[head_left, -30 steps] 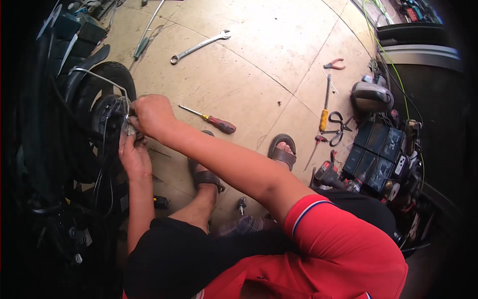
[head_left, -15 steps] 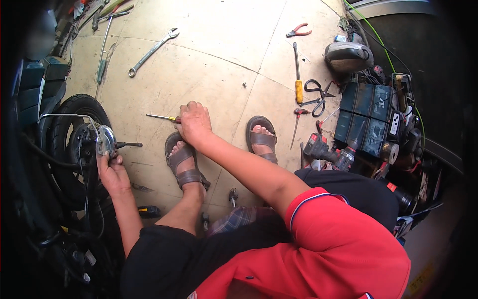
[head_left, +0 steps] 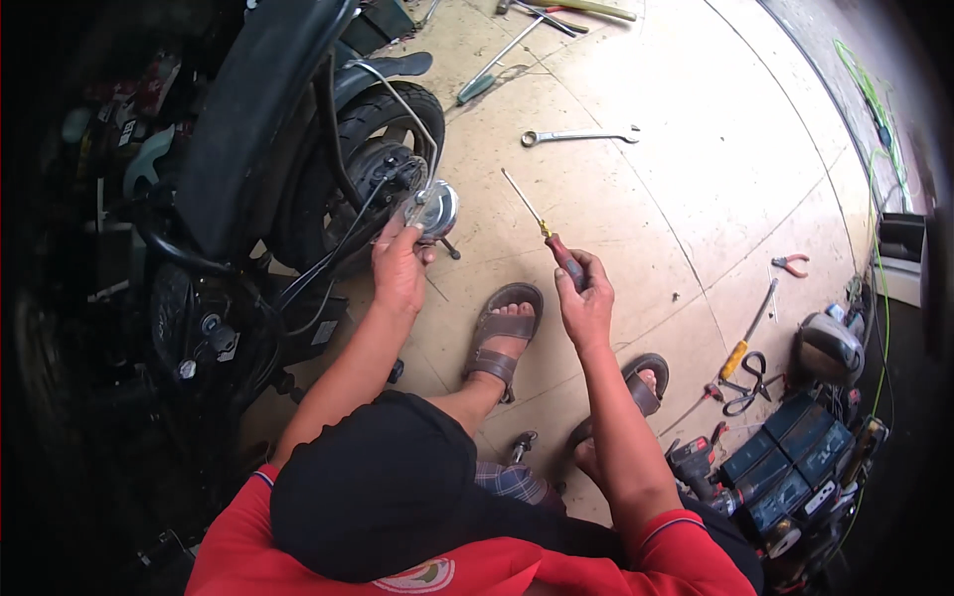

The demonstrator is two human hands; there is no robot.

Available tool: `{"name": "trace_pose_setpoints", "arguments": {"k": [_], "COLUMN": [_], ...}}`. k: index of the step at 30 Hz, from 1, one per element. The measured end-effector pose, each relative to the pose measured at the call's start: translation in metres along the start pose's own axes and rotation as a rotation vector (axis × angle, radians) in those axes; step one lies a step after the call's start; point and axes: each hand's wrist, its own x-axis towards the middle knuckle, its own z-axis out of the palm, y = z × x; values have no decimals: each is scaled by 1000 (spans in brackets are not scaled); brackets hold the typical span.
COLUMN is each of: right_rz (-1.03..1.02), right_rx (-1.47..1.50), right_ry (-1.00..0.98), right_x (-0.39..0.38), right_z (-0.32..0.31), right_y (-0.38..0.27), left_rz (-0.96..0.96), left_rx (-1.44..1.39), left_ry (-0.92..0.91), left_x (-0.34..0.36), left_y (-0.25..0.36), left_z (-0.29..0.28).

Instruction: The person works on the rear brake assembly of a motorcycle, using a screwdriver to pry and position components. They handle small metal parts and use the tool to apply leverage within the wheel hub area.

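My left hand (head_left: 397,273) has its fingers closed on a round, shiny chrome part (head_left: 440,211) at the end of a bent metal rod (head_left: 405,102), beside the wheel (head_left: 425,107) of a black two-wheeler. What kind of part it is I cannot make out. In my right hand (head_left: 586,313) is a screwdriver (head_left: 558,250) with a red and grey handle and a yellow collar. Its bare shaft points up and to the left, away from me, over the floor. The tip is apart from the chrome part.
A combination wrench (head_left: 581,136) lies on the tiled floor ahead. Red-handled pliers (head_left: 792,265), a yellow-handled screwdriver (head_left: 735,358) and black scissors (head_left: 750,385) lie at the right. Near them are a cordless drill (head_left: 693,462) and a dark battery pack (head_left: 790,452). My sandalled feet stand between.
My right hand has picked the screwdriver up off the floor and brought it closer to me. The view has swung left. My left hand still holds the chrome part.
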Motion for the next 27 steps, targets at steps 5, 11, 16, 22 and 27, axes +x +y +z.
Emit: {"name": "trace_pose_setpoints", "arguments": {"k": [5,11,16,22,27], "right_rz": [-315,-302,-332,-323,-327], "right_rx": [-30,-72,-102,-103,-106], "right_ry": [-173,-239,-240,-235,-231], "right_x": [8,1,2,2,1], "right_z": [16,15,18,24,24], "right_y": [-46,-57,-56,-61,-60], "left_rz": [21,19,23,28,30], "left_rx": [-81,-62,-72,-64,-57], "left_ry": [69,100,112,115,109], "left_x": [-2,-4,-4,-4,-3], "left_y": [8,-4,-3,0,0], "left_z": [-21,-14,-12,-12,-14]}}
